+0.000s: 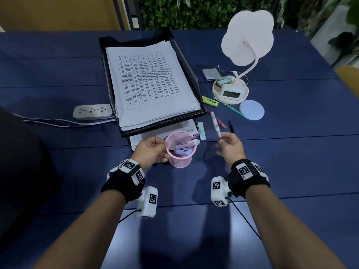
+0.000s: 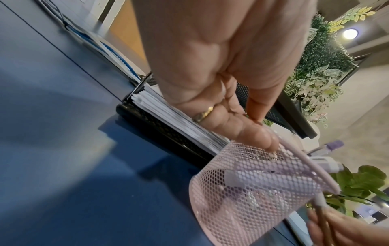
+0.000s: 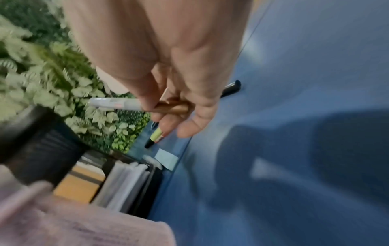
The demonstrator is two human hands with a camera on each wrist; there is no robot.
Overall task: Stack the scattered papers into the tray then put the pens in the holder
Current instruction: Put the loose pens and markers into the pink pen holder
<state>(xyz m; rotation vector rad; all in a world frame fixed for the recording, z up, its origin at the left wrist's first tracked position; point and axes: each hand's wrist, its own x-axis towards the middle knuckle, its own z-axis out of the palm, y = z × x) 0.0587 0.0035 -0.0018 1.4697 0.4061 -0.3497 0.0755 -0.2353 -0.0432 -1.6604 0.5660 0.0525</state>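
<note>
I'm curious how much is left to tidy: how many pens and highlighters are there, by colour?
Lilac markers in the pink mesh holder: 3
White pen in the right hand: 1
Yellow highlighter: 1
Green pen: 1
Red pen: 1
Black pen: 1
Total: 8

Office desk: paper tray (image 1: 191,74), power strip (image 1: 92,111), lamp (image 1: 247,37).

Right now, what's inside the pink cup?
The pink cup holds a purple highlighter lying low and two pens leaning out over the rim. The bottom is hidden beneath them. The left hand grips the cup's side.
</note>
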